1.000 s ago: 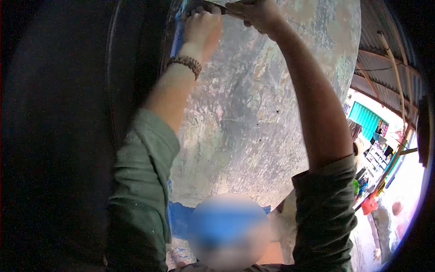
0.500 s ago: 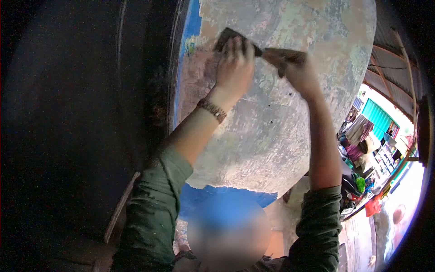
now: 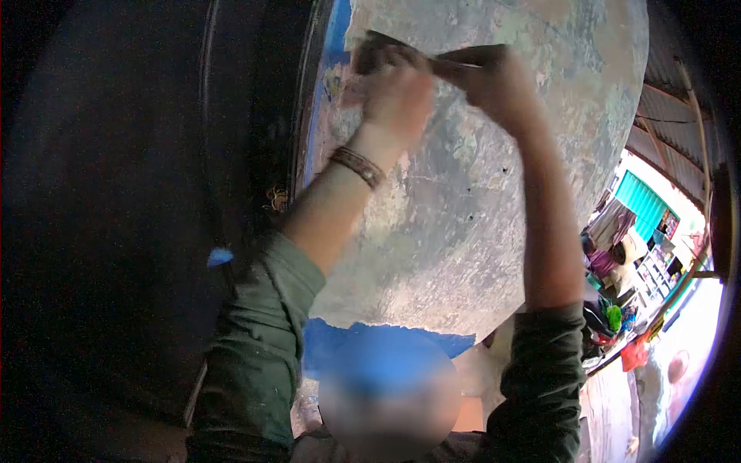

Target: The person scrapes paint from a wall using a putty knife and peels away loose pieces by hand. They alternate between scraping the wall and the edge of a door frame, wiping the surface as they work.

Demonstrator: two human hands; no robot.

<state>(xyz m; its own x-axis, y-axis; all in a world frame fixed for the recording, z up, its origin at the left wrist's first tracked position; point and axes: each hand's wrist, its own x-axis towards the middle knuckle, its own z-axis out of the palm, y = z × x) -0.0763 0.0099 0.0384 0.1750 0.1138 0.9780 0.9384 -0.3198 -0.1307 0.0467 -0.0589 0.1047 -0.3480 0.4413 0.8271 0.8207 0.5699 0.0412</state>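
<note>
A dark, flat tool (image 3: 392, 40) lies against a worn, patchy grey surface (image 3: 455, 216) in the upper middle. The fingers of my left hand (image 3: 395, 96) are bent over its left part, blurred by motion; a brown band circles that wrist. From the right, my right hand (image 3: 502, 89) grips the tool's narrow end, its fingers closed around it. The two hands are apart, and both sleeves are dark green. Blur hides the tool's exact shape and its contact with the surface.
Blue paint (image 3: 336, 35) edges the surface at the upper left, and a blue patch (image 3: 320, 347) borders its bottom. A dark area (image 3: 116, 193) fills the left. Assorted goods (image 3: 610, 247) and a corrugated roof (image 3: 668, 131) are at the right. A blurred round shape (image 3: 390, 401) is low in the middle.
Both hands and the tool have moved up in the view, and the tool's left part looks more edge-on. The grey surface has shifted slightly to the right. A small blue spot now shows at the left.
</note>
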